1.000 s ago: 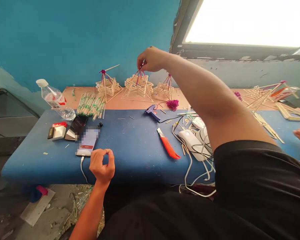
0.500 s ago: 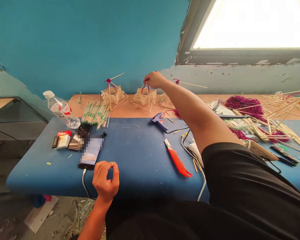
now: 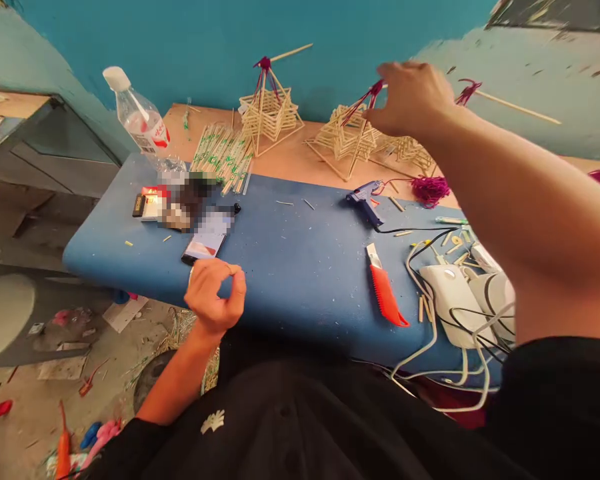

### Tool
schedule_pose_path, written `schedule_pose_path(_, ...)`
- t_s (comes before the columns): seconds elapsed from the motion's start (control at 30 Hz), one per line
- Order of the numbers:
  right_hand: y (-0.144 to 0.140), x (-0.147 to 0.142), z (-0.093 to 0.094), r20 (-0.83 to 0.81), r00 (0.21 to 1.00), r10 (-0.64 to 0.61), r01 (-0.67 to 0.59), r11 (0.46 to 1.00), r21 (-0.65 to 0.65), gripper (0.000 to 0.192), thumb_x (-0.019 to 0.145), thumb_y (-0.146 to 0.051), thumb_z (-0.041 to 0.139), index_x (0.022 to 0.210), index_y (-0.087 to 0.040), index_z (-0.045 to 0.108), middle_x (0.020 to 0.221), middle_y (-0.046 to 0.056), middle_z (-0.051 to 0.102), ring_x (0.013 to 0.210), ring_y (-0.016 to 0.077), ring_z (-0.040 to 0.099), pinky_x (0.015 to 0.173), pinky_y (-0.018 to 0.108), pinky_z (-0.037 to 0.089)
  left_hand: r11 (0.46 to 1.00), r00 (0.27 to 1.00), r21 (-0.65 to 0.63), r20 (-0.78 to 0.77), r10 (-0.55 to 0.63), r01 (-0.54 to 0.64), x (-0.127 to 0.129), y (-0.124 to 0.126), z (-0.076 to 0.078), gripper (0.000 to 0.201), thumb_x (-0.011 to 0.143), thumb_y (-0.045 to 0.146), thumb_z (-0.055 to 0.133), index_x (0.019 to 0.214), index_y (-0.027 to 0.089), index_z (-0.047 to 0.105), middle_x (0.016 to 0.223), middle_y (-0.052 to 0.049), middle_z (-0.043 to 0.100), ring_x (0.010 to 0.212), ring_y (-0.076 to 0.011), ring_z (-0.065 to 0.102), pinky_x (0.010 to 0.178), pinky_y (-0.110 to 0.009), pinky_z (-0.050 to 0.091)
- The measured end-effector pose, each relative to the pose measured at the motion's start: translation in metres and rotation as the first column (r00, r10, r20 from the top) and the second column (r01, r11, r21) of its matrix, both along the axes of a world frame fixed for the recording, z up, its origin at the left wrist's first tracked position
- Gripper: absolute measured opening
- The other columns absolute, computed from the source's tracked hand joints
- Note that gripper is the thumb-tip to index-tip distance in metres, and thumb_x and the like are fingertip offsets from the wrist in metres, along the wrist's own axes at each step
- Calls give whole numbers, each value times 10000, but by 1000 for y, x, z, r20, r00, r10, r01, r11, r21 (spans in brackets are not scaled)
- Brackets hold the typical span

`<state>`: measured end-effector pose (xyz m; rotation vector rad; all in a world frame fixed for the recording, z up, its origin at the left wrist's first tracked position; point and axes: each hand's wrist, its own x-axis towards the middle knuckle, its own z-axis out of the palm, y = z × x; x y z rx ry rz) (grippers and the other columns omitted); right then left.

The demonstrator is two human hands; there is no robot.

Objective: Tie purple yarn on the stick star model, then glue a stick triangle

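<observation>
My right hand (image 3: 410, 97) reaches over the blue bench (image 3: 300, 260) to the back, its fingers pinched on the magenta threads at the top of the middle stick pyramid (image 3: 347, 137). Another stick pyramid (image 3: 270, 110) stands to its left, and a third one (image 3: 410, 150) lies partly hidden behind my wrist. At the bench's front edge my left hand (image 3: 215, 293) rests with fingers curled and thumb touching forefinger, just below a phone (image 3: 207, 237).
A water bottle (image 3: 140, 120) and a bundle of sticks (image 3: 223, 157) lie at the back left. A glue gun (image 3: 364, 200), an orange utility knife (image 3: 386, 293), a magenta thread ball (image 3: 430, 190) and white corded adapters (image 3: 453, 293) sit to the right. Scraps litter the floor.
The view has swung down and left. My right hand stays at the middle pyramid's top, which now leans to the right. My left hand keeps its curled pose at the front edge.
</observation>
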<state>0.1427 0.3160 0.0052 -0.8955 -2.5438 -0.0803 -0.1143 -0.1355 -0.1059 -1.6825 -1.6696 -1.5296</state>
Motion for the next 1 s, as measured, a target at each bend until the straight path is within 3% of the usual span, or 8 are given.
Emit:
schedule_pose_path(0.1,-77,1,11,-138,954,-267,282,953,109,835,835,-560,833,1545,-209,569,1484,235,645,1120,335,707,952,461,563,988,988,-9,-5,157,-157,-37,-8,6,140,977,306,653,872,223,692,797,-50,764,812,-226,710,839,-419,561)
schedule_pose_path(0.17,-148,0,19,51,947,-316,313,947,68,599,974,-602,596,1428,-217,665,1235,188,769,1194,441,738,945,575,572,966,969,-85,-3,246,-245,-65,-12,6,181,977,361,659,890,212,716,859,-69,788,835,-229,705,849,-422,556)
schedule_pose_path(0.3,-291,11,10,107,994,-8,11,999,-34,331,987,-526,613,1156,-274,745,918,101,805,828,330,793,700,476,605,944,963,-229,74,260,-237,-109,-15,0,183,946,291,663,1076,207,760,983,-91,820,961,-256,717,778,-380,554)
schedule_pose_path(0.43,-381,21,-26,-79,974,211,-224,943,-245,107,982,-358,684,1035,-277,730,875,16,810,671,207,774,600,375,614,917,966,-306,-53,253,-257,-141,7,-1,357,861,244,742,1217,215,736,1091,-113,831,960,-290,678,800,-424,544)
schedule_pose_path(0.53,-405,17,-57,-190,964,184,-243,900,-363,78,993,-283,667,1030,-272,735,866,7,803,662,175,760,560,337,611,888,959,-366,-152,239,-279,-164,51,4,518,768,295,867,1258,204,726,1122,-146,819,1022,-343,674,924,-508,570)
schedule_pose_path(0.63,-410,12,-85,-257,965,43,-141,916,-376,84,1003,-274,654,1024,-251,731,822,18,780,640,183,741,576,349,618,712,893,-539,-308,329,-449,-181,103,9,637,646,590,970,1048,161,728,945,-118,769,1107,-400,695,1031,-618,570)
schedule_pose_path(0.8,-417,11,-110,-356,934,-34,-107,923,-370,71,996,-211,640,993,-250,699,791,14,756,624,173,714,591,334,603,589,884,-661,-372,282,-466,-186,150,21,828,504,892,893,777,160,620,820,-91,764,988,-406,759,1015,-674,581)
schedule_pose_path(1.0,-421,17,-118,-451,892,-17,-147,934,-326,72,1006,-163,646,975,-212,689,755,-7,714,609,113,636,603,274,522,415,862,-760,-483,153,-500,-153,145,53,761,731,677,818,1298,179,719,1054,-196,822,1109,-532,752,983,-705,578)
